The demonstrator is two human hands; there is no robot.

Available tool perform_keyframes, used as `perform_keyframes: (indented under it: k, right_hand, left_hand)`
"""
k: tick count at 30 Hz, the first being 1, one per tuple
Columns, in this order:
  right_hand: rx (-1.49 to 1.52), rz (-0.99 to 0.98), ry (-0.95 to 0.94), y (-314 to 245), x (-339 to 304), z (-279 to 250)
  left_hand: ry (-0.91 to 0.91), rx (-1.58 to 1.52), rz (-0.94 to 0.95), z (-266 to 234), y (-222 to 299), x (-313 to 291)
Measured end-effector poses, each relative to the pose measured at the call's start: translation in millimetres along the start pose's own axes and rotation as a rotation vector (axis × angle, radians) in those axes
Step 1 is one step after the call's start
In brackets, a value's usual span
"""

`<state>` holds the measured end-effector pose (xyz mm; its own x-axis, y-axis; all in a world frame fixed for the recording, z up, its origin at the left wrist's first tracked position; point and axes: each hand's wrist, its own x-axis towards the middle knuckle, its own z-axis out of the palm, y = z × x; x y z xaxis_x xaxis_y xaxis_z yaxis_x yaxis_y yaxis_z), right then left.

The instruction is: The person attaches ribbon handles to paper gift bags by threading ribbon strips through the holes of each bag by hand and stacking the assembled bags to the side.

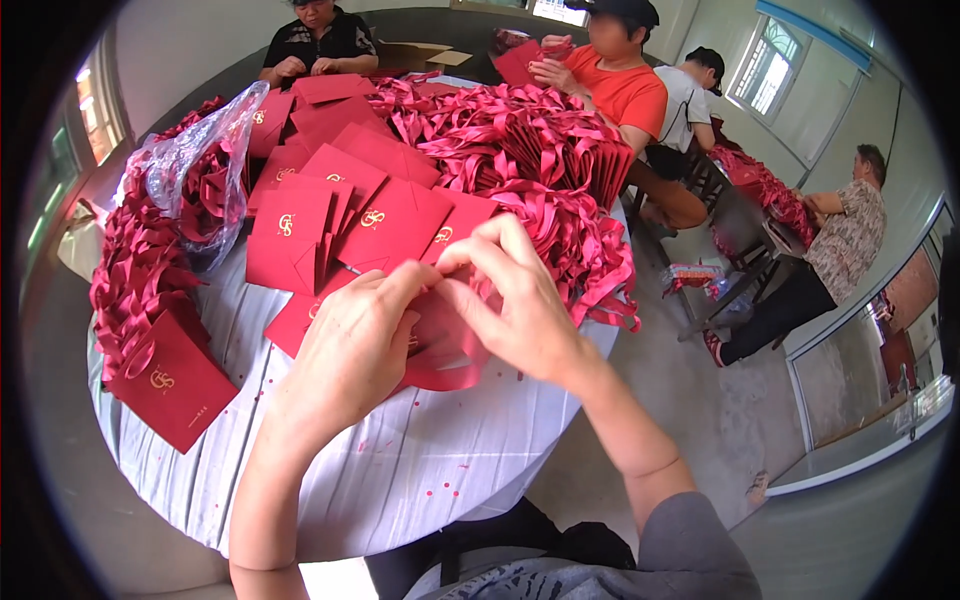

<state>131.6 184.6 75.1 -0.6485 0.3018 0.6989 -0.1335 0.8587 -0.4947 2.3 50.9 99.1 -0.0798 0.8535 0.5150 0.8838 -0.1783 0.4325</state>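
Observation:
My left hand [350, 345] and my right hand [520, 310] meet above the near middle of the table, fingertips pinched together. Between them is a red ribbon [450, 375], which loops down below my fingers. Behind the hands sits a red paper bag, mostly hidden by my fingers, so I cannot tell where the ribbon joins it. Just beyond lies a pile of flat red paper bags [390, 222] with gold emblems. To their right rises a big heap of bags with red ribbon handles [540, 140].
A row of ribboned bags [150, 270] curves along the left edge, partly under clear plastic [195, 165]. A pale cloth [400, 480] covers the round table, with small red dots on it. Several people sit around, some handling red bags. Stools and another red pile [770, 190] stand right.

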Motion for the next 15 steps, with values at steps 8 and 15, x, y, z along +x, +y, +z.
perform_keyframes:
  k: [8,15]
  right_hand:
    - [-0.091,-0.035,-0.257,-8,40,-28]
    - [-0.239,0.065,-0.808,-7,70,-29]
  left_hand:
    - [0.035,-0.065,-0.035,1,7,-4]
    - [0.008,-0.071,-0.002,2,6,-3]
